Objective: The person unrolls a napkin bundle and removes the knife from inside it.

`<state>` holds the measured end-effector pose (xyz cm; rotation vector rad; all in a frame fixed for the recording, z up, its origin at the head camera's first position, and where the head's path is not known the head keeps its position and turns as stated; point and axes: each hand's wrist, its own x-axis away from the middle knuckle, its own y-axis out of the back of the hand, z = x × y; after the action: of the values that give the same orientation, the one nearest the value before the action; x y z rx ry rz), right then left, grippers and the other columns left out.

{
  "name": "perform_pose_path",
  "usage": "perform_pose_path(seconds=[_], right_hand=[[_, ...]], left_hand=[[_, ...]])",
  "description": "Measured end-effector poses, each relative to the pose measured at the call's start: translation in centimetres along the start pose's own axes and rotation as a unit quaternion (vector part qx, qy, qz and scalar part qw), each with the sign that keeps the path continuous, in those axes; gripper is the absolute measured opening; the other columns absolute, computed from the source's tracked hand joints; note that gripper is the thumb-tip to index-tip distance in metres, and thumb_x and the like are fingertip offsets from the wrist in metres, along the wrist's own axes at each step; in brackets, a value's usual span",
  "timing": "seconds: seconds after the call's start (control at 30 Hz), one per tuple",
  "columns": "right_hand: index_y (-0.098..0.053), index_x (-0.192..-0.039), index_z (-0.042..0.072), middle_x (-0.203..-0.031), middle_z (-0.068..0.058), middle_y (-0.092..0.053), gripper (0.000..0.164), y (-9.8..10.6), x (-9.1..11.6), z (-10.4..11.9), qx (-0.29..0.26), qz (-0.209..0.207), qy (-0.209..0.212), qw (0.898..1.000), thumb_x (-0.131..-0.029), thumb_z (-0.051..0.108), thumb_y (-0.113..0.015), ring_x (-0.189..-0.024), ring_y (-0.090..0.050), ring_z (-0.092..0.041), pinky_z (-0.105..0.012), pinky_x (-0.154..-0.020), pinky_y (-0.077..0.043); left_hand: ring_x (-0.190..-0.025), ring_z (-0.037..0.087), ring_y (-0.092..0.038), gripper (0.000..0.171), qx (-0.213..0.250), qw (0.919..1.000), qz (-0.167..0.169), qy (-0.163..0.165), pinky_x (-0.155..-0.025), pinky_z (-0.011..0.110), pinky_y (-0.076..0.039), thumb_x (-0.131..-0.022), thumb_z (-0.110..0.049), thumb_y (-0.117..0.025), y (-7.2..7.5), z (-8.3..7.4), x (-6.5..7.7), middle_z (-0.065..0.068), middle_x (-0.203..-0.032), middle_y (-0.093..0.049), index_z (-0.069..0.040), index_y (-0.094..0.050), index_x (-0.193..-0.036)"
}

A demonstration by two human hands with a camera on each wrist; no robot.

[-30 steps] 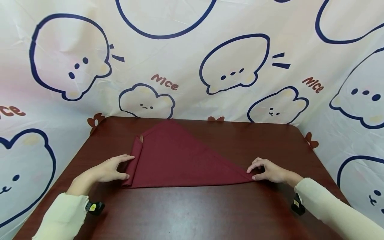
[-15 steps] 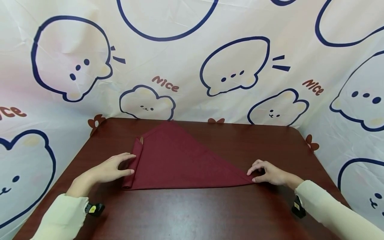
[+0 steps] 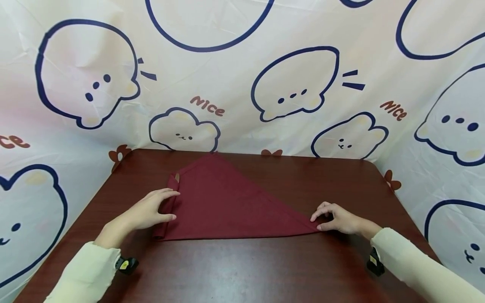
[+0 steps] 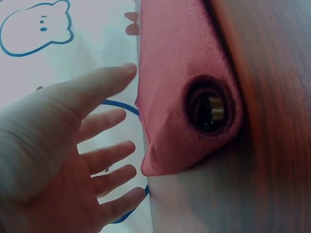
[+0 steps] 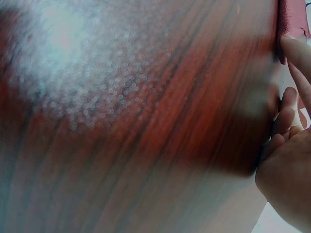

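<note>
A dark red cloth (image 3: 227, 202) lies folded into a triangle on the table, its left side rolled up. My left hand (image 3: 145, 208) reaches over the cloth roll (image 3: 162, 227) with fingers and thumb spread; in the left wrist view this hand (image 4: 63, 145) grips nothing. Inside the roll's near end is a dark object with a tan band (image 4: 216, 108), its kind unclear. A tan tip (image 3: 177, 177) shows at the far end. At the cloth's right corner, my right hand (image 3: 341, 219) touches the fabric with thumb and forefinger a little apart; its other fingers bend inward.
The dark brown wooden table (image 3: 242, 269) has a glossy bright patch in front of the cloth. A white curtain (image 3: 235, 75) printed with blue-outlined bears hangs behind and along both sides. Each wrist wears a small black camera (image 3: 126, 265).
My left hand has shifted right, its fingertips passing from the roll's left side to over the roll. The right hand and the cloth stay almost unchanged.
</note>
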<state>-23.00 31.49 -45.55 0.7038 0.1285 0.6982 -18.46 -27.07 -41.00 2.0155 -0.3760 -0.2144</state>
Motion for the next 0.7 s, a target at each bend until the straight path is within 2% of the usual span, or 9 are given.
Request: perform_pose_path(seconds=[0.23, 0.7], right_hand=[[-0.076, -0.108, 0.013, -0.110, -0.008, -0.060, 0.019, 0.1, 0.0, 0.1, 0.003, 0.002, -0.002, 1.000, -0.089, 0.018, -0.077, -0.100, -0.050, -0.008, -0.027, -0.086, -0.038], [-0.076, -0.108, 0.014, -0.111, -0.008, -0.059, 0.019, 0.0, 0.0, 0.0, 0.005, 0.003, -0.003, 1.000, -0.090, 0.020, -0.077, -0.101, -0.049, -0.008, -0.026, -0.086, -0.038]], left_hand=[[-0.135, 0.051, -0.041, 0.066, -0.029, 0.9995, 0.009, 0.012, -0.107, 0.070, -0.038, -0.083, -0.027, -0.082, -0.7, 0.2, -0.2, 0.030, -0.144, -0.050, -0.004, -0.057, -0.140], [-0.136, 0.055, -0.036, 0.067, -0.043, 0.9985, 0.027, 0.018, -0.101, 0.074, -0.038, -0.077, -0.024, -0.087, -1.3, 0.5, 0.2, 0.031, -0.148, -0.044, -0.009, -0.061, -0.137]])
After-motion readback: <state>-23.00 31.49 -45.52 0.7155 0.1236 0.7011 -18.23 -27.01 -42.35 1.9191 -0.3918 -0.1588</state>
